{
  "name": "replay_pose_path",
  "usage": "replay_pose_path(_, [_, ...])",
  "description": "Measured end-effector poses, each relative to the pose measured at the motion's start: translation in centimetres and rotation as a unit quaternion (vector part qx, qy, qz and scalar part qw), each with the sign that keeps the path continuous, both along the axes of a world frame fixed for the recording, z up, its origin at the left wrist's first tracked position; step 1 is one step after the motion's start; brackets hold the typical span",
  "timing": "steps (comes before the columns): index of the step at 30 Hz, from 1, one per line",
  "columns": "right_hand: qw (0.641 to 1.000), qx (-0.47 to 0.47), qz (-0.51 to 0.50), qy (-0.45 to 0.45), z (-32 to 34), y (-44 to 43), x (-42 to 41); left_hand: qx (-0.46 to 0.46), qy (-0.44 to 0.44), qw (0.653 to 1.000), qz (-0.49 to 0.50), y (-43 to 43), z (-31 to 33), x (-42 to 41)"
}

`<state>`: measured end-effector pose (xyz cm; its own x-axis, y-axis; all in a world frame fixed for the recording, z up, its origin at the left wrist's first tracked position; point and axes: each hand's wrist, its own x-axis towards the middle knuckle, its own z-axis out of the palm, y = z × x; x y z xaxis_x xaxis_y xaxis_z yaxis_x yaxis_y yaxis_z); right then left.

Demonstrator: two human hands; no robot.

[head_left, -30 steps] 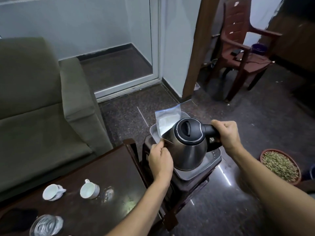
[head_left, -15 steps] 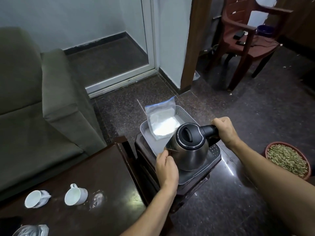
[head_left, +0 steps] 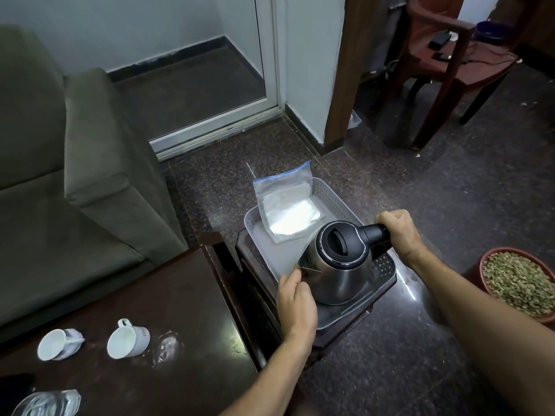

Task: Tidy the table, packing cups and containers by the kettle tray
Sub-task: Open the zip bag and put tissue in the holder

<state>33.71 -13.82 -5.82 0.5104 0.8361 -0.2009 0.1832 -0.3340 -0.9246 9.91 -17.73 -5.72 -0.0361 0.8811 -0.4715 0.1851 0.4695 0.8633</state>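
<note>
The right hand (head_left: 396,232) is closed round the handle of the steel kettle (head_left: 339,262) at the grey tray's (head_left: 380,267) near corner; the left hand (head_left: 295,298) steadies its spout side — fingers curled. Set it flat — leave tray room for the two cups (head_left: 127,339) lying on the table's (head_left: 186,310) near-left edge.

This is a living room in a home. An olive-green upholstered sofa (head_left: 75,163) stands beside a low, dark polished wooden table (head_left: 180,310), on which two white ceramic cups (head_left: 127,340) lie tipped over. The floor is dark speckled stone (head_left: 450,205). A white-framed glass door (head_left: 264,55) opens in the pale wall, a maroon plastic armchair (head_left: 450,49) stands further off, and a brown bowl of greenish seeds (head_left: 519,280) sits low at the right.
</note>
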Motion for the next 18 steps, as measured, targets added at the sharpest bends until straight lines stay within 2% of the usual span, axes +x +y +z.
replay_pose_path(7, [1.000, 0.000, 0.017, -0.011, 0.1, 0.0, 0.2, 0.012, -0.012, 1.000, -0.003, -0.1, -0.4, 0.0])
replay_pose_path(14, [1.000, -0.004, 0.025, 0.002, 1.2, -0.3, -1.0, 0.008, 0.005, 0.997, -0.080, 0.6, 1.0, -1.8])
replay_pose_path(16, [1.000, 0.016, 0.000, -0.004, 2.0, -0.6, -1.9, 0.003, 0.000, 0.995, -0.103, 0.8, 1.7, -2.9])
replay_pose_path(18, [0.996, 0.051, -0.069, -0.031, 3.1, -1.0, -3.0, 0.004, 0.005, 0.993, -0.114, 1.1, 2.5, -4.2])
